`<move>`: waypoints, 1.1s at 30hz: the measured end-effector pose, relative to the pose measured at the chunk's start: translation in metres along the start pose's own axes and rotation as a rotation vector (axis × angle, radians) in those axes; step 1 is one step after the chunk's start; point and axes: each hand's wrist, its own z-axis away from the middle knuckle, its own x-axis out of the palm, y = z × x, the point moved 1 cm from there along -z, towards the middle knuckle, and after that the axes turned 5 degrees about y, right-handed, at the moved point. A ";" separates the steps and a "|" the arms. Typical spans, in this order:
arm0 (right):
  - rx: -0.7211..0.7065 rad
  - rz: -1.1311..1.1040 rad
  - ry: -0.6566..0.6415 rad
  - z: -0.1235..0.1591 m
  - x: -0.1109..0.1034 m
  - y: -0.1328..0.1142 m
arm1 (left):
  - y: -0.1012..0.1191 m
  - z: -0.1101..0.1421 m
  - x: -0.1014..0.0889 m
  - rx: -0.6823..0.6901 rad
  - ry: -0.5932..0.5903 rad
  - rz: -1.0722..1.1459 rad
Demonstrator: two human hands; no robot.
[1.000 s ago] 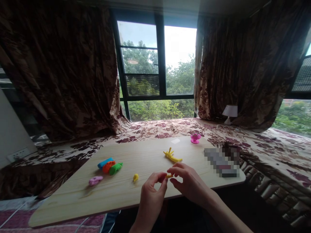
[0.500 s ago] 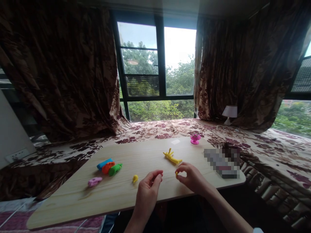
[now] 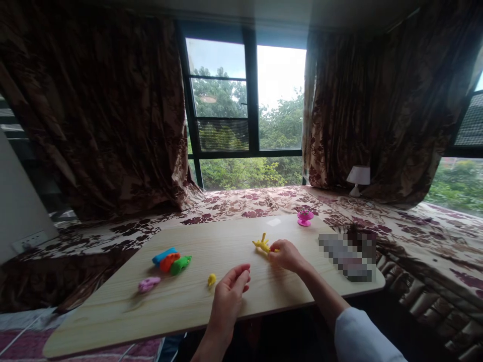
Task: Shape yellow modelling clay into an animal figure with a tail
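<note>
A yellow modelling-clay figure (image 3: 261, 245) with thin branching prongs lies on the wooden table (image 3: 124, 301). My right hand (image 3: 287, 255) is at its near right end, fingertips pinched together on the yellow clay there and hiding that end. Closer to me, my left hand (image 3: 231, 289) hovers over the table with thumb and fingers curled together; whatever may be between them is hidden. Left of that hand sits a small yellow clay lump (image 3: 212, 279).
On the table's left lie blue (image 3: 163, 256), orange (image 3: 169, 261), green (image 3: 181, 265) and pink clay pieces (image 3: 149, 284). A pink mushroom-shaped item (image 3: 305, 217) stands at the far edge. A blurred-out object (image 3: 349, 259) lies at the right. Behind is a lamp (image 3: 358, 176).
My right hand has moved forward and left, bringing its pinched small yellow piece to the clay figure's right end. My left hand stays nearly in place.
</note>
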 end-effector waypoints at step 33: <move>0.017 -1.153 0.025 0.123 0.008 -0.103 | 0.055 0.036 -0.025 -0.452 -0.272 0.911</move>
